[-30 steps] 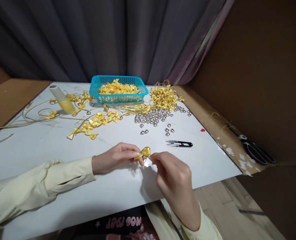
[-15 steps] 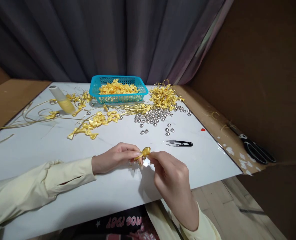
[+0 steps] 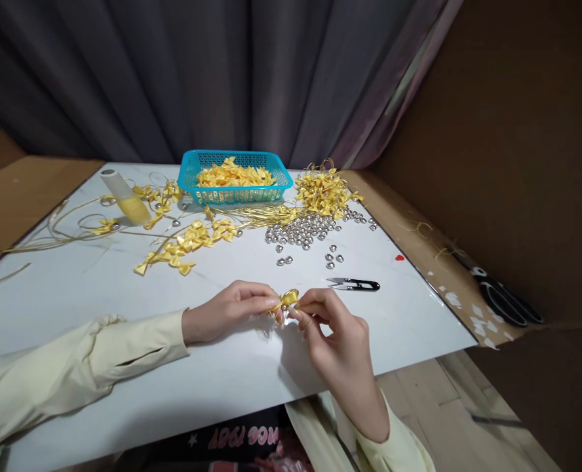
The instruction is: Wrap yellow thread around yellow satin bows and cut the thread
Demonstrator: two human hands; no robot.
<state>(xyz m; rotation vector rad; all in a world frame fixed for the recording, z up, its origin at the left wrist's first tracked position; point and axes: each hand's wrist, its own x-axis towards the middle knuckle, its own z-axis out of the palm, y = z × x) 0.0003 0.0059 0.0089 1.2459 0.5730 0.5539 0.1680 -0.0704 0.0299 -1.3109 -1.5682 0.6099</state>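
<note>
A small yellow ribbon bow [image 3: 290, 298] with gold cord is held above the white tabletop [image 3: 212, 373]. My left hand [image 3: 236, 308] is closed, pinching the bow's left side between thumb and fingers. From the right, my right hand [image 3: 333, 328] pinches at the bow's right side, thumb and forefinger close together. A shiny bead seems to sit at the bow's middle, partly covered by fingers. Black thread snips [image 3: 357, 284] lie just beyond my right hand.
Behind stands a blue basket [image 3: 235, 196] of yellow bows. Silver beads [image 3: 303, 231] and a pile of corded bows [image 3: 325, 190] lie right of it. Loose bows [image 3: 193, 239] and a glue bottle [image 3: 131, 203] are leftward. Black scissors [image 3: 504, 298] rest on cardboard at right.
My right hand has shifted its fingers at the bow, with thumb and forefinger now more visibly apart at the knuckles. The left hand keeps its pinch almost unmoved.
</note>
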